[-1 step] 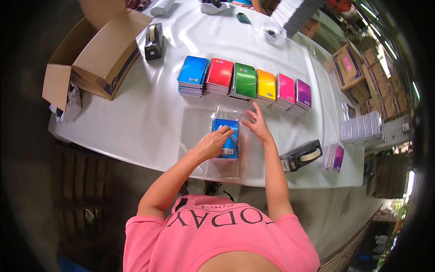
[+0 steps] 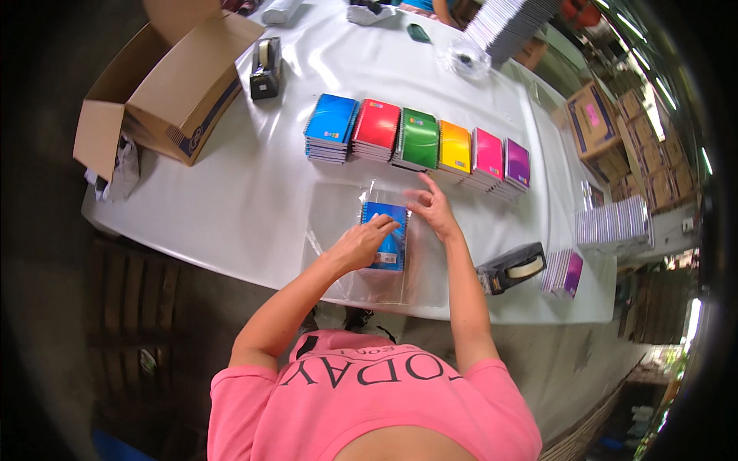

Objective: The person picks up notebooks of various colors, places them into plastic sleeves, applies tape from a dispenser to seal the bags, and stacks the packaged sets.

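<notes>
A blue spiral notebook (image 2: 393,257) lies on a clear plastic sheet or bag (image 2: 327,219) near the front of the white table. My left hand (image 2: 363,243) rests on its cover, fingers bunched and holding it down. Beside the notebook's upper right corner is my right hand (image 2: 433,211), fingers apart and empty, with the index pointing toward the back. Just beyond stands a row of stacked spiral notebooks: blue (image 2: 332,117), red (image 2: 377,123), green (image 2: 419,138), yellow (image 2: 454,146), pink (image 2: 488,152) and purple (image 2: 517,161).
A black tape dispenser (image 2: 511,269) sits at the right, by a small purple notebook stack (image 2: 563,275) and a larger stack (image 2: 615,220). Another tape dispenser (image 2: 265,69) stands near an open cardboard box (image 2: 181,84) at the left. Tall stacks (image 2: 511,27) rise at the back.
My right hand has moved slightly left, closer to the notebook. My left hand stays on the cover. The whole view has shifted a little.
</notes>
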Demonstrator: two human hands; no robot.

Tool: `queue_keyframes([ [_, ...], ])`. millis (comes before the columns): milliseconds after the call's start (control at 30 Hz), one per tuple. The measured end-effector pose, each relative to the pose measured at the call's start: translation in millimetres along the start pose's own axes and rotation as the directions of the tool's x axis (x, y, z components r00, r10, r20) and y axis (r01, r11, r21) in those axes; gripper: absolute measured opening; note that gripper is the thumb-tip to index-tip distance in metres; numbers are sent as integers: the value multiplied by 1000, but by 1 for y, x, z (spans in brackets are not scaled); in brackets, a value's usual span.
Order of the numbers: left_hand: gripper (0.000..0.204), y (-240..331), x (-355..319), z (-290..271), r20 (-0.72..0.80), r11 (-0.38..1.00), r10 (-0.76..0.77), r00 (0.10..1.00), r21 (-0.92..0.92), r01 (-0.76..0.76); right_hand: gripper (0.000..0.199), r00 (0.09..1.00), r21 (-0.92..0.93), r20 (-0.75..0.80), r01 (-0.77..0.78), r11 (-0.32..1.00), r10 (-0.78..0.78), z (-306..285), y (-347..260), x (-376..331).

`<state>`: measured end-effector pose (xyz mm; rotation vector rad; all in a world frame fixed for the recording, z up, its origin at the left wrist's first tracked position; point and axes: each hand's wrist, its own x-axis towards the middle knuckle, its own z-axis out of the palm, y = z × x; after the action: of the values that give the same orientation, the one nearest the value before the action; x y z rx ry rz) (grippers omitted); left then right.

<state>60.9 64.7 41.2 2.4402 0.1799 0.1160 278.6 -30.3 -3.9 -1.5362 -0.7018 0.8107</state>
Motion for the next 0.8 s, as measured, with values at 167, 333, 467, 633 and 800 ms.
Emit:
queue_keyframes([
  [167, 72, -2, 3, 4, 16, 999, 5, 1000, 48, -6, 65, 970, -207, 82, 239, 949, -227, -3, -32, 22],
  [333, 69, -13, -4, 13, 3, 999, -38, 999, 31, 38, 62, 697, -445, 713, 372, 814, 71, 41, -89, -30],
  [467, 63, -5, -12, -2, 20, 987, -152, 988, -51, 152, 55, 779, -464, 627, 407, 787, -33, 39, -53, -28],
  [633, 91, -34, -29, 13, -55, 964, -259, 964, 40, 262, 24, 720, -359, 622, 612, 704, -309, 29, -33, -27],
  [800, 101, -34, -18, 9, 83, 961, -277, 957, 23, 276, 17, 824, -249, 526, 387, 888, -212, 39, -34, -24],
])
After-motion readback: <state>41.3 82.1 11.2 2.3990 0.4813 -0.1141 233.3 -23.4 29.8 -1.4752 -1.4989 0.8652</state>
